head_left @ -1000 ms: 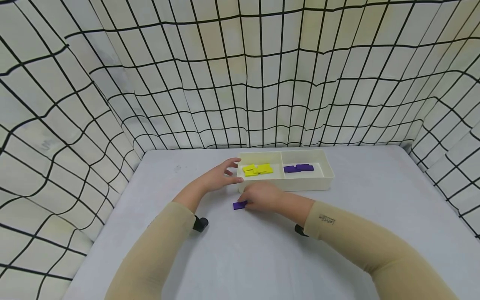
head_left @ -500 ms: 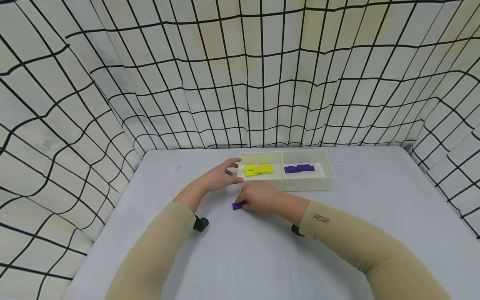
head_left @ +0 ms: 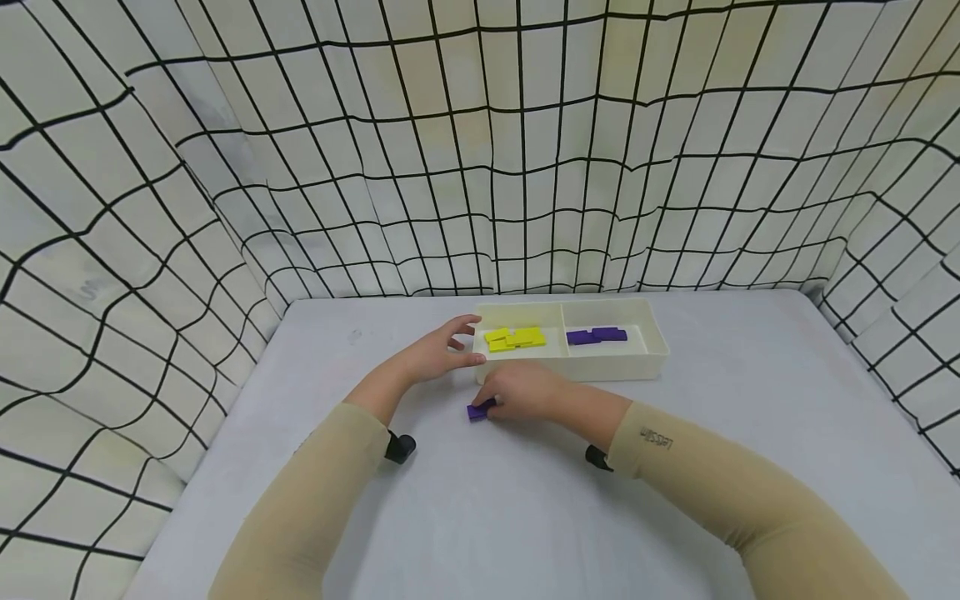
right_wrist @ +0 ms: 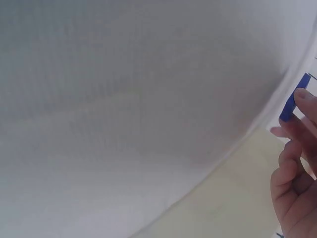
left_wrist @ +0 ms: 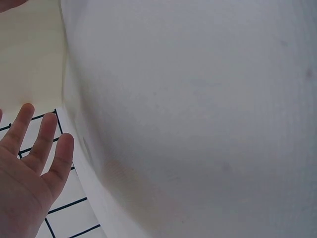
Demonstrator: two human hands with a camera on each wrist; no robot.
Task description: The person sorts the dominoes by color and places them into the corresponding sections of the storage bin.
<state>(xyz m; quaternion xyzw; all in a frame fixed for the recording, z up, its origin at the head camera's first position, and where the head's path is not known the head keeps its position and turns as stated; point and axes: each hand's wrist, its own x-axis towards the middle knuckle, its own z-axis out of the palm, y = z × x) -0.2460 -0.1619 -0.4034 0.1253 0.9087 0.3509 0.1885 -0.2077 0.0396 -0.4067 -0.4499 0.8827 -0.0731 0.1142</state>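
In the head view, my right hand (head_left: 525, 392) pinches a small flat purple tile (head_left: 477, 412) low over the table, just in front of a white two-part box (head_left: 607, 369). The right wrist view shows that tile (right_wrist: 292, 101) between thumb and fingers, the other fingers curled. My left hand (head_left: 438, 350) is at the box's left end, thumb by the near corner and a finger by the far one. Its fingers (left_wrist: 47, 131) look straight and spread in the left wrist view. Several yellow tiles (head_left: 528, 337) lie in the left compartment, and purple tiles (head_left: 609, 334) in the right.
The white table (head_left: 735, 400) reaches back to a pale wall covered with black netting (head_left: 525, 167), which also runs along both sides. A black wrist device (head_left: 401, 449) sits under the left sleeve's cuff, and another black device (head_left: 597, 458) under the right.
The purple tile has tilted slightly in my right hand's fingers, and that hand has shifted only a little. My left hand, the box and the tiles inside stay where they were.
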